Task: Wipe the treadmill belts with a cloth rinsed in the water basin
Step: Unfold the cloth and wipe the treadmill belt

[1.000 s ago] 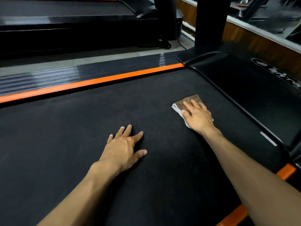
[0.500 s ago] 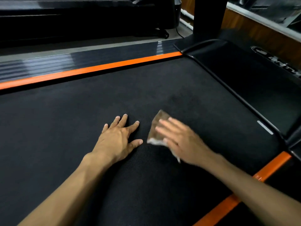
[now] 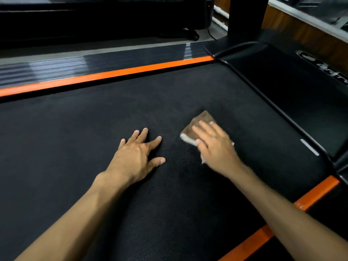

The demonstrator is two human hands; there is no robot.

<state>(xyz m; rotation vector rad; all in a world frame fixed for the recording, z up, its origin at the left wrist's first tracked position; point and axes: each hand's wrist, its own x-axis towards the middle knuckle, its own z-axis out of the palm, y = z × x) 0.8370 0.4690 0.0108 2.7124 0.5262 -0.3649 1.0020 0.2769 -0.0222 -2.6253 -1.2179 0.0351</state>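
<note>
— Cloth [image 3: 199,122] first. How do we think it will feel?

— Soft and light, we think. It is folded into a small brown pad with a pale edge, so it should bend and squish. If it is wet, it may be a bit heavier and drag on the rough belt.

— Where is it now?

— It lies flat on the black treadmill belt [image 3: 79,140], under our right hand [image 3: 214,146]. That hand has its fingers out straight and presses down on the cloth. It does not pinch it.

— And our left hand [image 3: 137,157]?

— It rests flat on the belt just beside the cloth, fingers spread, holding nothing. Our two hands are close but do not touch.

— Where should we hold the cloth?

— A flat palm on the middle looks best to us, so the folds stay shut. To lift it, we would pinch the pale folded edge.

— Now we count. How many?

— One cloth. Two hands. One belt under us, with two orange side strips [image 3: 120,73]. A second treadmill [image 3: 94,17] sits behind, dark and hard to see. We see no water basin.
</note>
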